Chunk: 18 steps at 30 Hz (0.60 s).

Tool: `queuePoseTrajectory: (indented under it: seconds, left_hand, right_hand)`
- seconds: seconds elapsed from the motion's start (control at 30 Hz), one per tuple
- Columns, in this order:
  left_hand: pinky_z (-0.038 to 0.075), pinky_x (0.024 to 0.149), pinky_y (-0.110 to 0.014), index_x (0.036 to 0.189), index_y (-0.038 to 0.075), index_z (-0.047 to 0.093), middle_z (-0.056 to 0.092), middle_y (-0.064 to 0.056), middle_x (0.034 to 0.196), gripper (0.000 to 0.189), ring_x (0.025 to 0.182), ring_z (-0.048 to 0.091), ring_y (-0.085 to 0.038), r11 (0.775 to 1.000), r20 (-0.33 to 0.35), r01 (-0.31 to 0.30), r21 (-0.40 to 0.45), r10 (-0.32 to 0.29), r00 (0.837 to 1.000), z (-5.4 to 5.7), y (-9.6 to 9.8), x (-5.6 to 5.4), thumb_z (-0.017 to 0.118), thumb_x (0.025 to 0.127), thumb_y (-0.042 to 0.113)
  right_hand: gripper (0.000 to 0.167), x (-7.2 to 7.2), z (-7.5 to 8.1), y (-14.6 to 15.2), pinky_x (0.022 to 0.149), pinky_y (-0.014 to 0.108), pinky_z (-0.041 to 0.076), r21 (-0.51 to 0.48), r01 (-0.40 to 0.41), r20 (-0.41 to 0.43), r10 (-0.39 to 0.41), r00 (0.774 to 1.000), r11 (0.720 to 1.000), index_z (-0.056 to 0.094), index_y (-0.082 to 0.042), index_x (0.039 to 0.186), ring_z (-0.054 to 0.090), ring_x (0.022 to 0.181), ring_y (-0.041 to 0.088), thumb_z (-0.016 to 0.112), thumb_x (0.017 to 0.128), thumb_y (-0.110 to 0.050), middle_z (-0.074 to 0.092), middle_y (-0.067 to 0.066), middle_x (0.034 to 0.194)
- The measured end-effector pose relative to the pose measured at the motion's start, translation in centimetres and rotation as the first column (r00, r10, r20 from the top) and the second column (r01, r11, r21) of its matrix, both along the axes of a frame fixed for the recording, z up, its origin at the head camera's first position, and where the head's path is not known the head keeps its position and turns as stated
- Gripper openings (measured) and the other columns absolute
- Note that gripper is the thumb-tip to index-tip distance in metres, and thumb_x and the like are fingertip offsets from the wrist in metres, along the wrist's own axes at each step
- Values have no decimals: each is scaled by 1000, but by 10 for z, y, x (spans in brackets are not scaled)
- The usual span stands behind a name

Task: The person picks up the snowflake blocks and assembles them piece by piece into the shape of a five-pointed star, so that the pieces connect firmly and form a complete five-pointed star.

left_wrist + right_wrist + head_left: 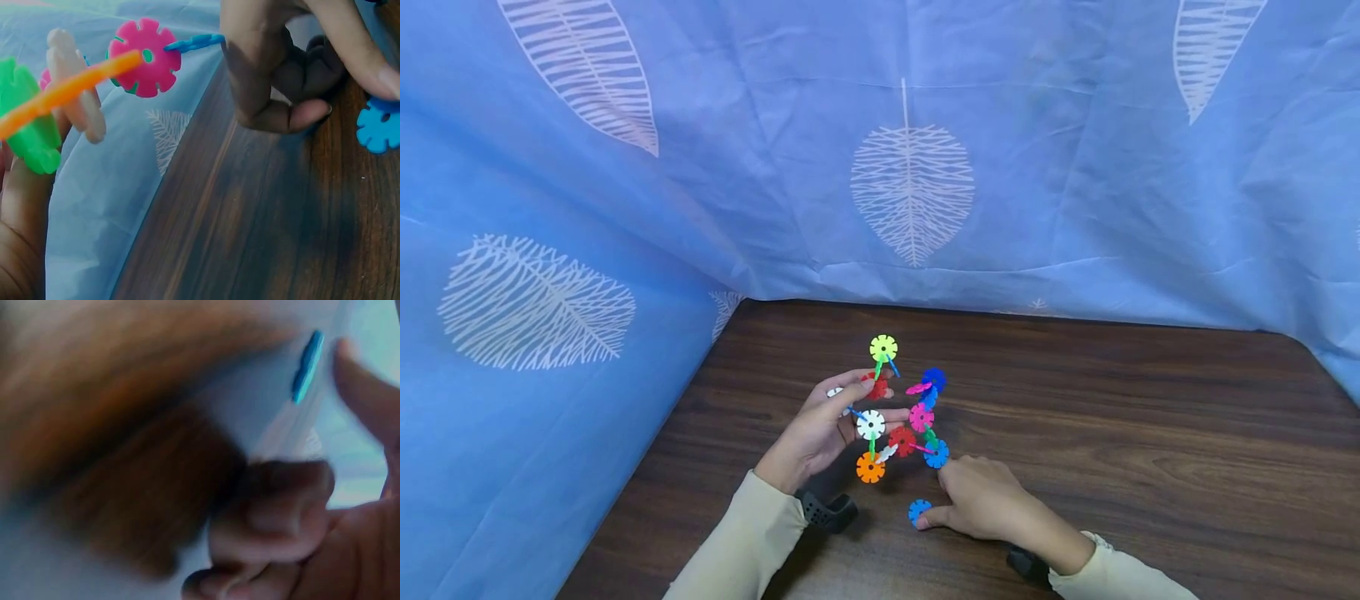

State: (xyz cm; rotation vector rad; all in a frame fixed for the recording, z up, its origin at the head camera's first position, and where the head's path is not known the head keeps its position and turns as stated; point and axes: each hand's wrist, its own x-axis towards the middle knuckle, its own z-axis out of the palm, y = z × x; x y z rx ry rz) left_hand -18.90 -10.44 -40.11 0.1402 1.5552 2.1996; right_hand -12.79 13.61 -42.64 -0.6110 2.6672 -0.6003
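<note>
My left hand (820, 433) holds a linked chain of notched snowflake discs, with the thumb on a red disc (876, 386). Yellow-green, white, orange, pink and blue discs join in it. An orange disc (75, 92) seen edge-on and a pink disc (145, 57) show in the left wrist view. Just right of the chain, my right hand (988, 497) has bent fingers and its thumb stretched out over the edge of a loose blue disc (919, 512). No finger visibly closes on that disc from the other side. In the right wrist view, a blue disc (307, 367) appears edge-on beside the thumb.
A dark wood-grain table (1150, 433) lies under both hands. Blue cloth with white leaf prints (1075, 183) hangs along its back and left edges. Black bands (829, 511) sit at both wrists. Much of the right wrist view is blurred.
</note>
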Motion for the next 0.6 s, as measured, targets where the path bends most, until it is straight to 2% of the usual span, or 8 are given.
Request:
queuePoseTrajectory:
  seconds: [0.07, 0.2, 0.23, 0.3, 0.4, 0.53, 0.6]
  left_hand:
    - [60, 84, -34, 137, -4, 55, 70, -8, 112, 39, 104, 71, -25, 1000, -13, 12, 12, -12, 1000, 1, 0, 0, 55, 105, 19]
    - [60, 90, -38, 140, -7, 52, 69, -12, 115, 43, 104, 74, -26, 999, -35, 17, 36, -16, 999, 3, -1, -1, 56, 106, 19]
    - [59, 90, -39, 140, -7, 52, 69, -12, 115, 43, 104, 74, -27, 999, -41, 20, 36, -18, 999, 4, -1, -1, 56, 106, 19]
    - [60, 88, -37, 137, -5, 55, 71, -10, 114, 40, 103, 74, -24, 1000, -37, 4, 28, -3, 999, 4, -2, -1, 57, 105, 19]
    - [59, 92, -40, 134, -2, 57, 71, -9, 112, 34, 104, 75, -27, 999, -20, 8, 47, -7, 1000, 4, -2, 1, 56, 105, 16]
    - [54, 99, -48, 135, -2, 56, 70, -10, 112, 33, 106, 72, -34, 996, -14, 25, 88, -24, 1000, 4, -2, 3, 55, 106, 13]
    - [53, 100, -49, 135, -3, 55, 70, -10, 112, 33, 106, 72, -35, 995, -19, 24, 96, -23, 1000, 4, -2, 3, 55, 106, 13]
  right_hand:
    - [41, -3, -2, -2, 51, 30, 34, -6, -21, 6, 21, 1000, 1000, 66, -13, 80, 42, 60, 12, 84, 83, -50, 51, -3, 66]
    - [29, -7, -3, 1, 55, 26, 39, -137, -115, 64, 124, 990, 984, 62, -13, 99, 48, 61, 8, 86, 86, -24, 55, -4, 71]
    - [29, -8, -3, 2, 53, 24, 34, -175, -129, 92, 146, 985, 976, 58, -15, 96, 43, 58, 6, 86, 86, -18, 50, -6, 67]
    - [31, -7, -3, 4, 53, 22, 34, -216, -144, 127, 174, 976, 966, 55, -16, 89, 42, 58, 4, 85, 86, -11, 48, -7, 67]
    - [29, -4, -3, 7, 52, 21, 33, -245, -123, 164, 166, 973, 962, 55, -15, 85, 42, 57, 4, 82, 87, -7, 48, -8, 65]
    - [26, -2, -5, 10, 53, 21, 35, -254, -127, 132, 165, 978, 959, 56, -15, 92, 42, 58, 3, 81, 89, -6, 49, -8, 66]
    - [28, -3, -5, 10, 54, 20, 35, -249, -155, 95, 183, 978, 956, 55, -15, 96, 41, 59, 2, 81, 88, -5, 49, -7, 69]
